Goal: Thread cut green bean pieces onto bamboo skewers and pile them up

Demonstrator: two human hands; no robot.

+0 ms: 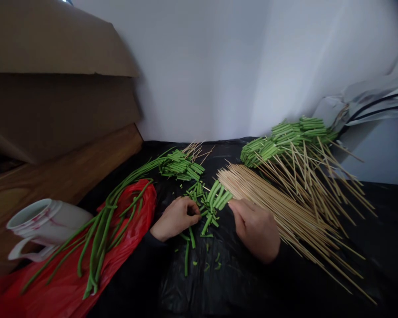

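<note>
My right hand [257, 227] is closed, its fingertips pinching a bamboo skewer at the end of a row of cut green stalk pieces [220, 195] threaded side by side. The skewer is mostly hidden by the pieces and my fingers. Thumb and forefinger of my left hand [180, 216] are curled together beside a pile of loose cut pieces [208, 216]; what lies between them, if anything, is hidden. Left of that hand, long uncut green stalks [101, 225], like garlic scapes, lie across a red plastic bag [132, 238].
Bare bamboo skewers [285, 207] lie fanned at the right. Behind them is a heap of filled skewers [285, 139]; a smaller filled bundle [181, 165] lies left of centre. A white mug [49, 223] and cardboard box [59, 97] stand left. Black plastic sheeting [185, 296] covers the surface.
</note>
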